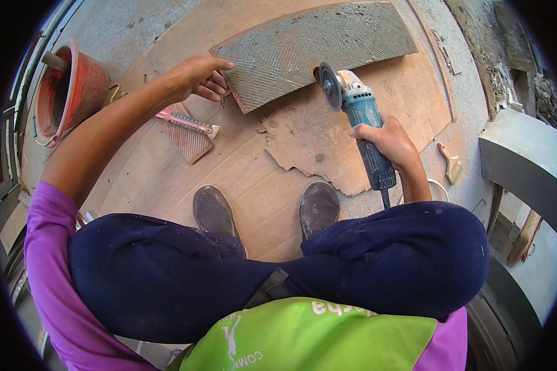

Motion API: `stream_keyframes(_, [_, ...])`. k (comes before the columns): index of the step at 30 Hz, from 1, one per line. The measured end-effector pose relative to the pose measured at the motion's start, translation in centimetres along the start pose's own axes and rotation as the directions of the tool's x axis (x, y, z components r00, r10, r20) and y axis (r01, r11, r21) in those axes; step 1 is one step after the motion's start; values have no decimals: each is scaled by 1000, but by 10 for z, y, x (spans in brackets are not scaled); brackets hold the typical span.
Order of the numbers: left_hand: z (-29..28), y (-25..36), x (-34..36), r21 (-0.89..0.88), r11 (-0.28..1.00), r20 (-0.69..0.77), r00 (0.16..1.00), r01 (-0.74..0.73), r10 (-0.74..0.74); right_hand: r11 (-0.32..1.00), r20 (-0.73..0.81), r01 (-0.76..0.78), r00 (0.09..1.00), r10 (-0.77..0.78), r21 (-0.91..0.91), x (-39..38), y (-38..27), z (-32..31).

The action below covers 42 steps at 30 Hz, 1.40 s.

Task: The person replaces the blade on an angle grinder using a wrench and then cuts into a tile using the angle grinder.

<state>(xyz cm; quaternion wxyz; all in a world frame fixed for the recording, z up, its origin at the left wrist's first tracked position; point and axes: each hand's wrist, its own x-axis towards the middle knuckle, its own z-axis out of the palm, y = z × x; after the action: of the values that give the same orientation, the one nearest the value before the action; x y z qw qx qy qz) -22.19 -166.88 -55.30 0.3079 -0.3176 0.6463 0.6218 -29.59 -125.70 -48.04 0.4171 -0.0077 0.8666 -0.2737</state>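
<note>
My right hand (pixel 391 142) is wrapped round the body of a teal and black angle grinder (pixel 372 133). Its thin cutting disc (pixel 330 86) stands by the lower edge of a long tile (pixel 315 49), whose upturned ridged face is coated with grey mortar. I cannot tell whether disc and tile touch. At the tile's left end is my left hand (pixel 205 77), fingers apart and holding nothing, one fingertip over the tile's edge. Below that hand, a red and white utility knife (pixel 182 120) lies across a small ridged tile offcut (pixel 189 141).
A reddish bucket (pixel 83 93) stands far left. Torn brown cardboard (pixel 319 151) lies on the floor before my shoes (pixel 216 210). To the right are a paintbrush (pixel 450 162), a narrow tile strip (pixel 436 59) and a curved grey-edged slab (pixel 520 161). The grinder's cord (pixel 385 198) runs toward my right knee.
</note>
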Motion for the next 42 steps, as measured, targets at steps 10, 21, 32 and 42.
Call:
stream_keyframes(10, [1, 1, -3, 20, 1000, -10, 1000, 7, -7, 999, -57, 45, 997, -45, -1, 0, -2, 1])
stream_keyframes(21, [1, 2, -7, 21, 1000, -25, 999, 22, -22, 1000, -4, -3, 1000, 3, -20, -14, -11, -4])
stream_keyframes(32, [2, 3, -4, 30, 999, -3, 1000, 20, -20, 997, -75, 59, 995, -63, -51, -1, 2, 2])
stream_keyframes(42, [2, 3, -3, 21, 1000, 6, 1000, 14, -14, 997, -13, -11, 1000, 10, -70, -2, -6, -1])
